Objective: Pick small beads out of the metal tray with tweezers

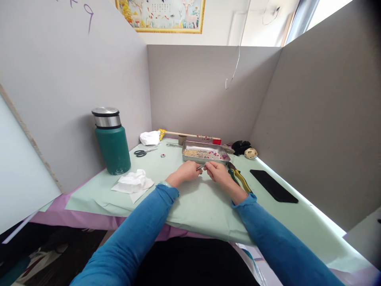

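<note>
My left hand [188,171] is closed around a thin silvery tool [200,167], whose tip points toward my other hand; most of it is hidden by the fingers. Close beside it, my right hand [218,172] has its thumb and fingers pinched together. What that pinch holds is too small to make out. Just beyond both hands lies a shallow metal tray [228,157] with gold, clear and red beads [205,154] spread in it. Pliers [241,179] with yellow and green handles rest by my right wrist.
A green bottle [112,149] stands at the left, near crumpled tissue [135,182] and scissors [144,152]. A small beaded piece [162,155] lies left of the tray. Behind it is a wooden stick [187,135]. A black phone-like slab [274,185] lies right. Grey partitions [208,91] enclose the table.
</note>
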Demonstrator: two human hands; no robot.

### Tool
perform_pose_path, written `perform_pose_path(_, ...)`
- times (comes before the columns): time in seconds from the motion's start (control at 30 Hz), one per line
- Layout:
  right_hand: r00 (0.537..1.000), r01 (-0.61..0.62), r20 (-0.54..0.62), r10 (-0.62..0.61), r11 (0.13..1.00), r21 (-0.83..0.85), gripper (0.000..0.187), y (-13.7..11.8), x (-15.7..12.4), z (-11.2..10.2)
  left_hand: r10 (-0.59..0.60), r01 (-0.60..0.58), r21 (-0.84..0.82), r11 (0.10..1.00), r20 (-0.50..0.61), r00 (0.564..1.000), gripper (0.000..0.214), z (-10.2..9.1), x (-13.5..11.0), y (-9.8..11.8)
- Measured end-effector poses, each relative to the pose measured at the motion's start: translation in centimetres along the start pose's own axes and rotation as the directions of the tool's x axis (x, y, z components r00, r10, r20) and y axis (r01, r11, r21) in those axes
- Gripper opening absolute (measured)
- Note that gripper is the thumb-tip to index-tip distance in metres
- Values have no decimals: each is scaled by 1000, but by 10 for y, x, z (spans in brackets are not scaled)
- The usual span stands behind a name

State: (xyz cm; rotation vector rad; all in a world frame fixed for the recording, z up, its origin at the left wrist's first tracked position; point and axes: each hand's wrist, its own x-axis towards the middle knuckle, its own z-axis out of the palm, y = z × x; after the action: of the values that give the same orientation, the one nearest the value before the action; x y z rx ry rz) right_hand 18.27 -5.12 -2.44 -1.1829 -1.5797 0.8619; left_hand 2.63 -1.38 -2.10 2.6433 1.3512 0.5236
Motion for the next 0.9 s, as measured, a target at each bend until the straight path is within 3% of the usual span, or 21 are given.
perform_pose_path(0.9,1000,25,-9,-25,998,-59,34,3,2,-1,0,0,-13,1000,9,1000,31,-3,-1,3)
